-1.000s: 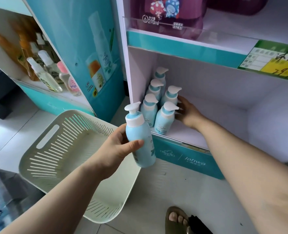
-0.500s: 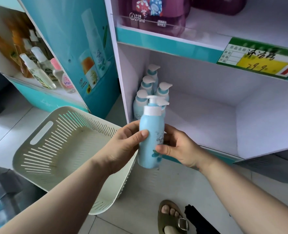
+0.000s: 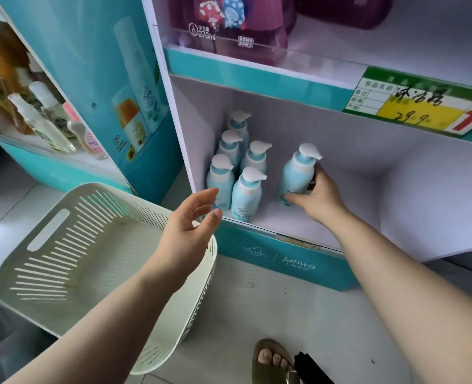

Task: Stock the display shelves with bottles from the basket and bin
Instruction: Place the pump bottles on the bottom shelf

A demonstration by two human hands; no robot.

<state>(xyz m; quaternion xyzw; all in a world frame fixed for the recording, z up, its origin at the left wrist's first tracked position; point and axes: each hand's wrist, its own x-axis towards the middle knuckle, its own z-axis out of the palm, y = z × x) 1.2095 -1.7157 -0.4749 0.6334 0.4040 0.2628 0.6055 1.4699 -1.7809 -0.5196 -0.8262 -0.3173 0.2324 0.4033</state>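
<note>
Head view: the right hand (image 3: pixel 316 199) grips a pale blue plastic pump bottle (image 3: pixel 295 176), upright in the white lower shelf compartment (image 3: pixel 368 206), just right of five matching bottles (image 3: pixel 246 192). The left hand (image 3: pixel 186 231) hovers slack-fingered and holding nothing over the cream slotted plastic basket (image 3: pixel 49 261).

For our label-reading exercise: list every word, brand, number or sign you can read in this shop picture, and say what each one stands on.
"Jahwa": on the teal base panel.
"270ml": on the purple pack up top.
"29.9": handwritten on the yellow price tag.
"40": on the poster, lower left corner.
Too blurred or small to read: the price tag's Chinese writing, the logo beside "Jahwa", and the pump bottle label.
</note>
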